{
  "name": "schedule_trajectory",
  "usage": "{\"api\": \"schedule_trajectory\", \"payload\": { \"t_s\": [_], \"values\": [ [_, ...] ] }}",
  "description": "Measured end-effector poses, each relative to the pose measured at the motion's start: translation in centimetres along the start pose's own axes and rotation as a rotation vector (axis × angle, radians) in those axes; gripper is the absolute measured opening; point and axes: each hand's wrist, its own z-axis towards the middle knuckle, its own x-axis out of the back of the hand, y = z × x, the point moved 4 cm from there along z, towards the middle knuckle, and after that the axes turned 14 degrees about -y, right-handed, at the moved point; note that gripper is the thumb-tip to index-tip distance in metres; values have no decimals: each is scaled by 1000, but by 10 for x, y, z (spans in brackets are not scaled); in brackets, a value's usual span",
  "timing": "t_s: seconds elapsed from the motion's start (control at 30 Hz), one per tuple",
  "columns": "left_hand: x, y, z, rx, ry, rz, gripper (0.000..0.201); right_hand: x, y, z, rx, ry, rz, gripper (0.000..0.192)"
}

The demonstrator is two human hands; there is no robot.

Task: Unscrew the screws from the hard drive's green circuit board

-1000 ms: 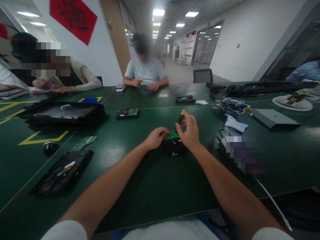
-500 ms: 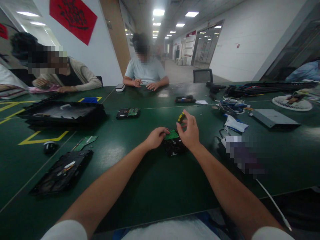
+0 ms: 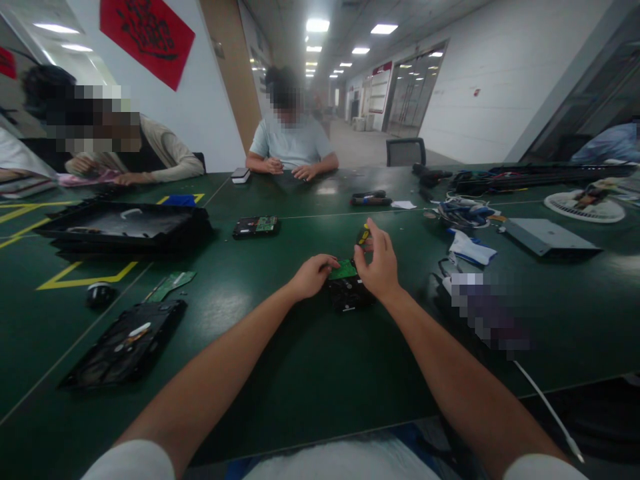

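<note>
Green covers the broad, glossy tabletop [image 3: 295, 373], crossed by thin pale seams and marked with yellow tape toward its left side. Beyond its far edge a room with white walls runs back under rows of ceiling lights, past glass doors [image 3: 417, 90] and one mesh-backed chair [image 3: 405, 152]. Two people sit at that far edge, one toward the left corner [image 3: 155, 150], the other near the middle [image 3: 293, 143]; a third shows partly beyond the right end, by a blue sleeve [image 3: 607, 143].

On the pillar hangs a red poster [image 3: 150, 40] with black brush characters, too blurred to read; part of a second red sheet [image 3: 6, 63] shows farther left. No brand can be made out on the devices.

Two devices with green boards lie on the tabletop: one [image 3: 346, 295] midway between the near and far edges, under the person's hands, and another [image 3: 255, 227] farther back. One loose circuit board [image 3: 171, 285] touches or nearly touches a black casing [image 3: 127, 343] near the left side; one silver box [image 3: 550, 237] lies toward the right.

The left hand [image 3: 314, 276] has its fingertips on the nearer device's board; whether they pinch it cannot be told. The right hand [image 3: 380, 263], just apart from the left, has its fingers closed around one black-and-yellow tool handle [image 3: 364, 235].
</note>
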Motion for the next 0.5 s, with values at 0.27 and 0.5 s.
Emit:
{"api": "schedule_trajectory", "payload": {
  "t_s": [0.27, 0.5],
  "values": [
    [1, 4, -1, -9, 5, -4, 27, 0, 2, 0, -4, 16, -4, 63],
    [1, 5, -1, -10, 0, -5, 27, -1, 2, 0, -7, 10, 23, 63]
  ]
}}
